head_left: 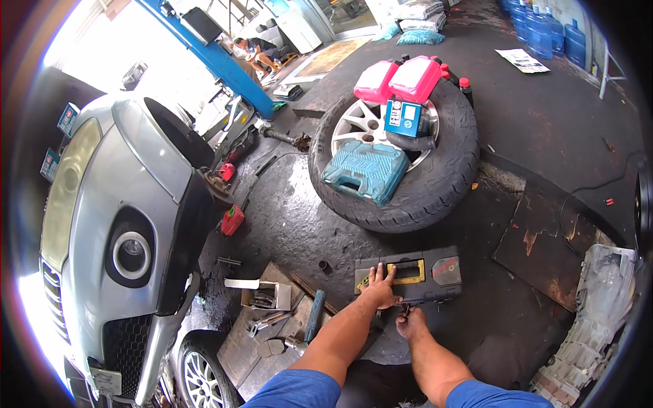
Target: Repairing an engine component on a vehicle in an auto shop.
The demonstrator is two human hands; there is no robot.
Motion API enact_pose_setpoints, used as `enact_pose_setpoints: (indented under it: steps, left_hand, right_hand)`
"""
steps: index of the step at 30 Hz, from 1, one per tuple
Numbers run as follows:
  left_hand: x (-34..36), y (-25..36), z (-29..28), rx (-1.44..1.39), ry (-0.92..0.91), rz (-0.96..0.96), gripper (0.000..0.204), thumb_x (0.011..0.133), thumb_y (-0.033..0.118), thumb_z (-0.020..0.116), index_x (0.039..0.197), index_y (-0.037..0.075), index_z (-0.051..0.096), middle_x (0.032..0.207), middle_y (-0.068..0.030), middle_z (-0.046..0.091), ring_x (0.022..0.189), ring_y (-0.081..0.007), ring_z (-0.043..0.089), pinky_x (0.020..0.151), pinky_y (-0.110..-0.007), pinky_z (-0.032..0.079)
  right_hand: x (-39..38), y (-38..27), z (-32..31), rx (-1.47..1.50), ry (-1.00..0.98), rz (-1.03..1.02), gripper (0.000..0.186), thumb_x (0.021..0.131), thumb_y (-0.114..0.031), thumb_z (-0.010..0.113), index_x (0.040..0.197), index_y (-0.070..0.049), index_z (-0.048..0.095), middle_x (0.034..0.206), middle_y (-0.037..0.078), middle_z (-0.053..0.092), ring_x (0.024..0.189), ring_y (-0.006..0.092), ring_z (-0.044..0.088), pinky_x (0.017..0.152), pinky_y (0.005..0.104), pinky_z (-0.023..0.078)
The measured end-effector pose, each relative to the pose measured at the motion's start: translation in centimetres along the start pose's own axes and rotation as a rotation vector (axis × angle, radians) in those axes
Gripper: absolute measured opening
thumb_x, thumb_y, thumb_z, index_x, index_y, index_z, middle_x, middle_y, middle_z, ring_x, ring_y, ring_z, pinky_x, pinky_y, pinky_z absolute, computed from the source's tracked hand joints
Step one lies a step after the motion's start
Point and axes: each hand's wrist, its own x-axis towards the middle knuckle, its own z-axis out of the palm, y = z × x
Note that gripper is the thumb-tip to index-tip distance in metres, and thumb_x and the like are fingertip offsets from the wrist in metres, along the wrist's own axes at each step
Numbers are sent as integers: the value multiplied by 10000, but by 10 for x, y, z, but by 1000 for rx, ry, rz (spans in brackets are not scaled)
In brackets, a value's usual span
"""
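A black toolbox (445,271) with a yellow-edged handle recess lies on the dark floor in front of me. My left hand (381,289) rests on its lid beside the recess, fingers spread and pressed flat. At the toolbox's near edge, my right hand (409,321) has its fingers curled together around something small and dark. What exactly those fingers hold is too small to make out.
Left of my arms, a board (235,347) bears an opened carton (269,294), pliers and a hammer. A silver car (129,183) stands left. Beyond the toolbox, a large tyre (442,197) carries a teal case (367,170) and pink jugs (415,78). A metal housing (598,306) lies right.
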Motion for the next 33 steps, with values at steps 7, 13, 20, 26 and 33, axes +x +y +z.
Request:
enact_pose_setpoints:
  steps: [7,13,20,26,33]
  left_hand:
    - [1,0,-1,25,-14,-27,1068,787,492,744,1553,348,13,1632,-83,-77,1500,-336,-26,1082,-673,233]
    - [6,0,1,23,17,0,1102,752,521,760,1554,344,25,1630,-114,-49,1494,-369,-14,1083,-684,219]
    - [9,-1,5,61,2,-10,1073,771,521,747,1553,344,34,1629,-102,-61,1494,-361,-9,1104,-663,227]
    - [11,3,-15,108,-57,-8,1009,793,544,714,1556,311,96,1628,-117,23,1487,-383,52,1126,-597,257]
    - [-67,42,-29,-157,72,222,747,817,393,687,1450,110,410,1450,-201,443,1312,-368,458,1064,-468,392]
  right_hand:
    - [2,1,0,30,-43,23,192,895,-66,391,903,-68,582,703,30,480,536,128,416,420,249,371]
    - [4,-4,1,-12,-103,28,216,881,-70,400,972,-47,595,772,63,557,572,157,474,453,253,398]
    - [-41,-32,-5,-716,163,-6,96,913,-63,502,996,-43,546,768,85,551,680,225,618,478,384,461]
    - [-76,-73,-24,-1099,55,-181,112,944,-138,554,1046,-92,565,720,78,553,552,192,539,437,383,414]
    - [-206,-107,21,-1102,-16,-336,223,1001,-269,504,905,-72,546,642,40,494,446,149,439,395,325,369]
